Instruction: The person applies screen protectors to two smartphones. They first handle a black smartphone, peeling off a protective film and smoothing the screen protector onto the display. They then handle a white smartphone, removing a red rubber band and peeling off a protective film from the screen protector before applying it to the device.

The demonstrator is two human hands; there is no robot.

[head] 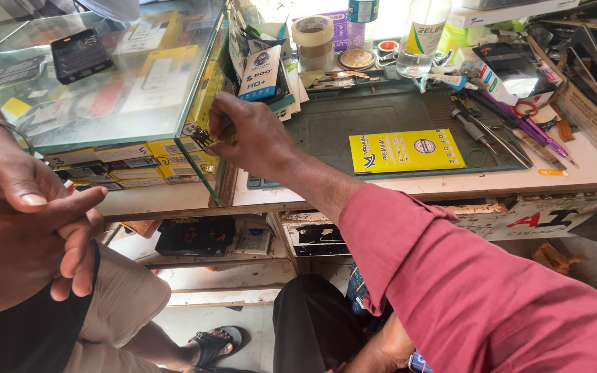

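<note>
My right hand (pixel 253 135), in a red sleeve, reaches forward to the front corner of a glass display case (pixel 105 103). Its thumb and fingers pinch a small dark metal object (pixel 200 137) against the case's corner edge. My left hand (pixel 390 345) shows only as a patch of skin low down by my lap, mostly hidden under the red sleeve, so I cannot tell its grip. Yellow and white boxed items fill the case, and a black phone (pixel 81 55) lies on its glass top.
Another person sits at the left, with clasped hands (pixel 29 228), a bangle, khaki shorts and sandals. On the workbench lie a dark mat (pixel 354 121), a yellow packet (pixel 405 150), tweezers and tools (pixel 499 135), a tape roll (pixel 314 33) and bottles. Shelves with boxes sit under the bench.
</note>
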